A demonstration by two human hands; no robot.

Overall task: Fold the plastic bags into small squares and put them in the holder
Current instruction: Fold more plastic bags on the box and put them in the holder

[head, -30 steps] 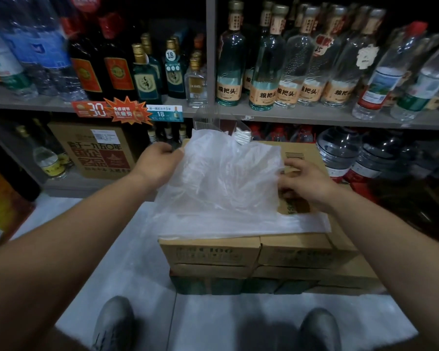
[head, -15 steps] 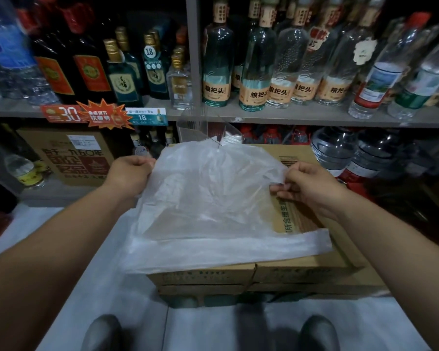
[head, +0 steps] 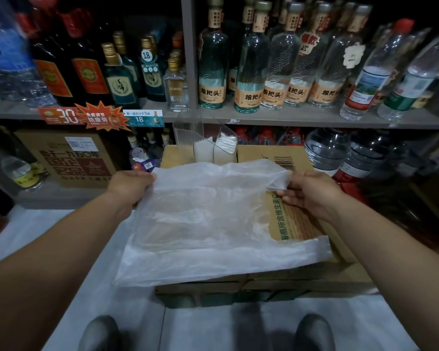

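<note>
Currently logged: one bag (head: 208,224), translucent white, spread over the carton (head: 297,224), near edge overhanging. My left hand (head: 131,187) pinches its far left corner; my right hand (head: 312,191) pinches the far right. Holder (head: 203,143), clear, stands behind on the carton, white folded pieces inside.

A single head-worn wide-angle camera looks forward and down, close over the cardboard boxes (head: 295,220), spanning the bottle shelf (head: 289,118) ahead to the shoes (head: 312,333) below.

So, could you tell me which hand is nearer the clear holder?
Left. The left hand holds the plastic bag just below-left of the holder; the right hand holds it farther off to the right.
</note>
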